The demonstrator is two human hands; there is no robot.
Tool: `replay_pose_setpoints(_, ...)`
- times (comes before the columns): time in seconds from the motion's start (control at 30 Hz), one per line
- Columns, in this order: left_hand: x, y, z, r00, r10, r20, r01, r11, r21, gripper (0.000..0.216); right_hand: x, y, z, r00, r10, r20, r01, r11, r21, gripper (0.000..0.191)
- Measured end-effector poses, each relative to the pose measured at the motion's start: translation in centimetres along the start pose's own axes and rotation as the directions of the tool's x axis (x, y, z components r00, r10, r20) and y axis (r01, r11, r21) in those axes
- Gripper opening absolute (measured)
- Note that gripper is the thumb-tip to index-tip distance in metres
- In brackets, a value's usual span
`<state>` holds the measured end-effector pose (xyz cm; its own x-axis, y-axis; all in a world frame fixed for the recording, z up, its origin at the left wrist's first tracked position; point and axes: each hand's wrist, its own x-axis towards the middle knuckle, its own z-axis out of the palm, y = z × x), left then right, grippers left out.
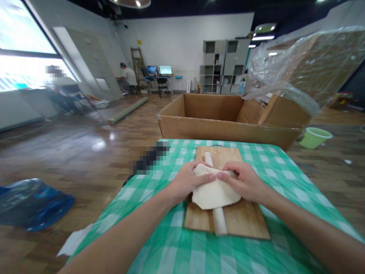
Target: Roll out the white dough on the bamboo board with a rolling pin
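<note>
- Two hands, both forearms reaching in from the lower edge and converging over the middle of the table; elbows cut off by the frame.
- Left hand (pixel 185 182): palm down, fingers curled rightward over the far edge of the dough sheet (pixel 215 195), closed on it.
- Right hand (pixel 245 181): palm down, fingers curled leftward, closed on the same edge; its fingertips meet those of the left hand.
- Dough sheet: pale cream, smooth, flat and roughly rounded, draped over a rolling pin (pixel 219 223) and gathered slightly under the fingers.
- Rolling pin: light wood, lying lengthwise away from the person; one end shows beyond the hands, the other juts out toward the person.
- Cutting board (pixel 245 222): wooden, rectangular, bearing pin and dough, set on a green-and-white checked tablecloth (pixel 171 247).
- Cardboard box (pixel 211 114): open, just beyond the table's far edge; crumpled clear plastic (pixel 299 68) above its right side.
- Hidden or unclear: the pin's middle under the dough; the dough's far edge under the fingers; a blurred-out patch at the table's far left corner.
</note>
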<state>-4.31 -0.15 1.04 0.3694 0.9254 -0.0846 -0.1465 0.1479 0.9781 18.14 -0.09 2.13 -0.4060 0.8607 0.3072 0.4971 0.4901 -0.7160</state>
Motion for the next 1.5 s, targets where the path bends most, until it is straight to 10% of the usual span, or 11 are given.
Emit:
replay_pose_setpoints(0.23, 0.9, -1.0, 0.1, 0.999, -0.005, -0.043, -0.001, 0.988, -0.153, 0.053, 0.3, 1.4, 0.3, 0.961, 0.221, -0.166, -0.212, 0.975, 0.072, 0.05)
replay_pose_setpoints(0.4, 0.4, -1.4, 0.7, 0.985, 0.155, -0.08, -0.139, 0.974, 0.177, 0.035, 0.0, 0.2, 1.1, 0.976, 0.195, 0.103, -0.203, 0.976, 0.08, 0.049)
replay_pose_setpoints(0.63, 0.1, -1.4, 1.7, 0.939, 0.308, -0.15, -0.193, 0.837, 0.512, 0.032, -0.6, -0.1, 2.8, 0.984, 0.175, 0.041, -0.179, 0.977, 0.113, 0.054)
replay_pose_setpoints(0.97, -0.3, -0.8, 2.5, 0.996, 0.068, -0.065, -0.071, 0.996, -0.045, 0.053, -0.8, -0.6, 3.7, 0.918, 0.378, -0.119, -0.259, 0.801, 0.539, 0.06)
replay_pose_setpoints(1.17, -0.8, -1.2, 2.7, 0.993, 0.073, -0.088, -0.065, 0.994, 0.088, 0.049, -1.0, -0.3, 4.1, 0.903, 0.429, 0.003, -0.292, 0.612, 0.735, 0.056)
replay_pose_setpoints(1.5, -0.3, -1.6, 2.3, 0.993, 0.076, -0.085, -0.063, 0.986, 0.155, 0.053, -1.3, 0.2, 4.1, 0.924, 0.382, -0.025, -0.263, 0.682, 0.682, 0.048)
